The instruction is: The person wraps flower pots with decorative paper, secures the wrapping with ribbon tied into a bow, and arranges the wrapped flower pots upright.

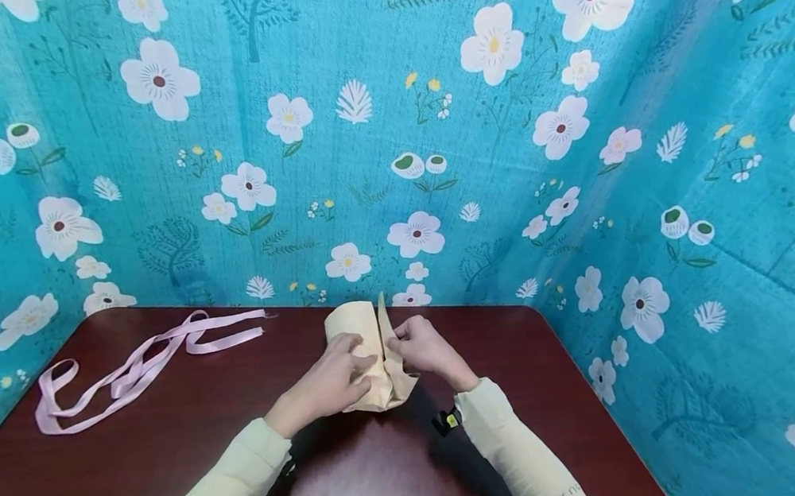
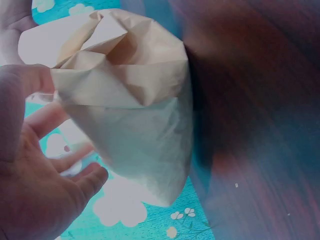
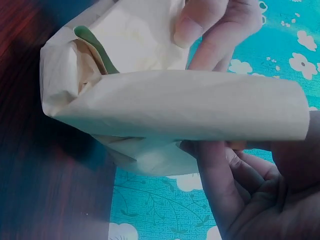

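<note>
A cream paper-wrapped bundle stands on the dark table, with a loose paper flap rising along its right side. My left hand rests against the bundle's left and near side, its fingers spread. With thumb and fingers my right hand pinches the flap. Folded, crumpled paper gathers at the bundle's near end in the left wrist view. Seen from the right wrist, the flap stretches over the right fingers, and a green inner edge peeks out of the fold. The wrapped contents are hidden.
A long pink ribbon lies in loose loops on the left of the table. Blue flowered cloth hangs behind the table and along its right side. A black strap piece sits at my right wrist.
</note>
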